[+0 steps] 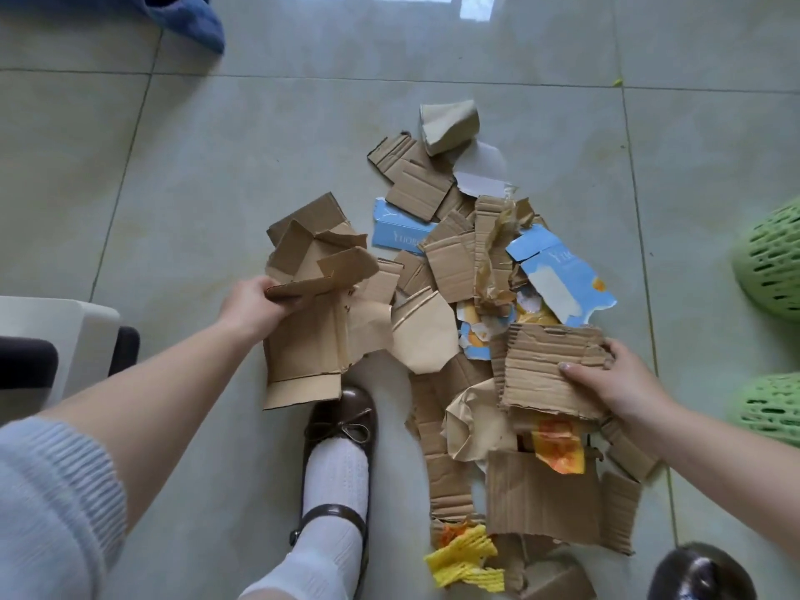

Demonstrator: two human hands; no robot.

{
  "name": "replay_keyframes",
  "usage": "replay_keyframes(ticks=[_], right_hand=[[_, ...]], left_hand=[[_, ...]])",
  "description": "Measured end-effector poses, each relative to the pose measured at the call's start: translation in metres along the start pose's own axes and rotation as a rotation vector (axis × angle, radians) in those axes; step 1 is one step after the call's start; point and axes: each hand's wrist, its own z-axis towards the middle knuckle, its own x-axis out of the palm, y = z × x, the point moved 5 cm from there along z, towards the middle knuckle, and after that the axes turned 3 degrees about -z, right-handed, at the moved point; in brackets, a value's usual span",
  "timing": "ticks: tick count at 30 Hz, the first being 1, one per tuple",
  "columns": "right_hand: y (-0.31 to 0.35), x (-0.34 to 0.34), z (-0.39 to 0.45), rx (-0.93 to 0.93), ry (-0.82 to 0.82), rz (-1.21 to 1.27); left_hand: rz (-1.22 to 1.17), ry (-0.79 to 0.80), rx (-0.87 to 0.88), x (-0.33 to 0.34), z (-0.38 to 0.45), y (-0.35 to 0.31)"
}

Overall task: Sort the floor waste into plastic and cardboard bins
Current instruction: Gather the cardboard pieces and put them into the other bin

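We stand on a glossy pale-green tiled floor [173,175] with thin dark grout lines; window light [389,0] reflects at the far edge, and white furniture [86,335] sits left.

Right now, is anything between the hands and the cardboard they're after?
No. The left hand already grips a bunch of cardboard pieces, and the right hand holds a corrugated sheet atop the pile. No bins are in view.
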Motion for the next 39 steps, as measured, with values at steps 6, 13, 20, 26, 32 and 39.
replay_keyframes(ticks=[6, 13, 20, 26, 32, 39], right_hand=[[-0.013, -0.003, -0.005, 0.109, 0.233, 0.263], [-0.007, -0.008, -0.026, 0.245, 0.548, 0.208], [0.032, -0.028, 0.004, 0.091, 0.410, 0.269], [0.067, -0.040, 0.059, -0.040, 0.076, 0.098], [0.078, -0.016, 0.075, -0.124, 0.029, -0.211], [0.077, -0.007, 0.085, -0.194, -0.041, -0.382]], left_hand=[[-0.048, 0.062, -0.029, 0.012, -0.001, 0.001], [-0.026, -0.023, -0.040, 0.022, 0.001, -0.006], [-0.100, -0.020, -0.043, 0.031, 0.001, -0.024], [-0.240, -0.056, -0.109, 0.017, 0.006, -0.020], [-0.421, -0.160, -0.298, 0.013, 0.014, -0.012], [-0.360, -0.049, -0.301, 0.017, 0.032, -0.020]])
